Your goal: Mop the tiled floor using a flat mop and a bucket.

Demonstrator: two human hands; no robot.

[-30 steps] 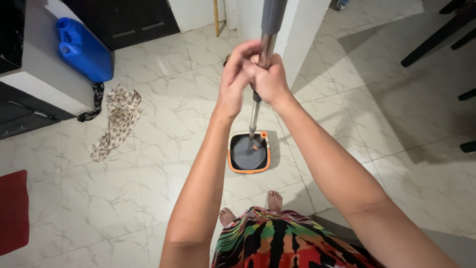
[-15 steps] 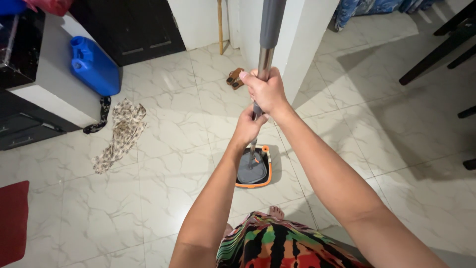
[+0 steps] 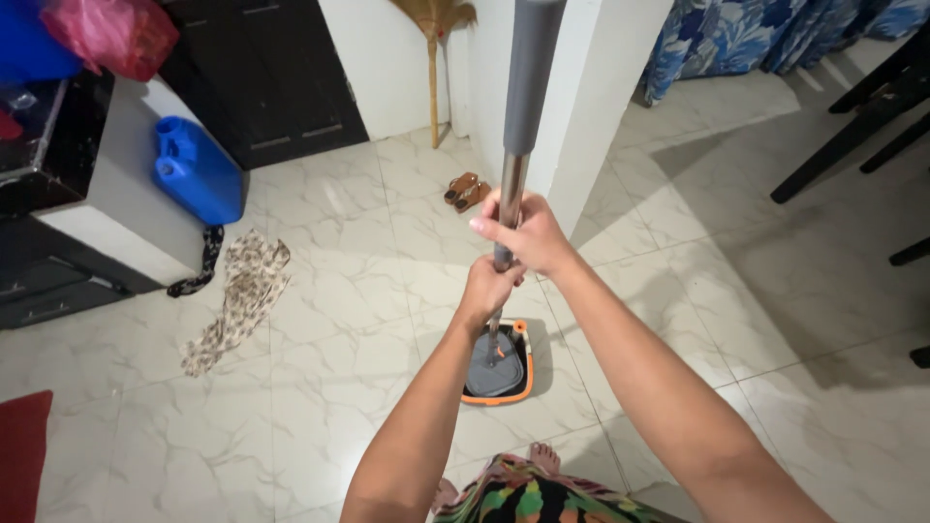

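Both grips are clenched on the mop handle (image 3: 511, 184), one above the other; the right hand (image 3: 523, 235) sits higher, fingers wrapped round the shiny metal part just below the grey sleeve, wrist bent and forearm stretching in from the near right; the left hand (image 3: 489, 287) clasps the pole just beneath it, touching the right hand, its arm reaching up from the near centre; the handle stands almost upright, its top leaving the frame at the far edge; its lower end goes down into the orange-rimmed mop bucket (image 3: 499, 392) on the pale marble floor (image 3: 329, 387), where the grey mop head (image 3: 496, 363) fills the inside; to the far left a blue jerrycan (image 3: 199, 169) leans beside a dark cabinet (image 3: 262, 77), with a patterned cloth (image 3: 237, 295) lying on the floor near it; a pair of sandals (image 3: 465, 190) rests by the white pillar (image 3: 591, 97); a broom (image 3: 433, 58) leans on the far wall.
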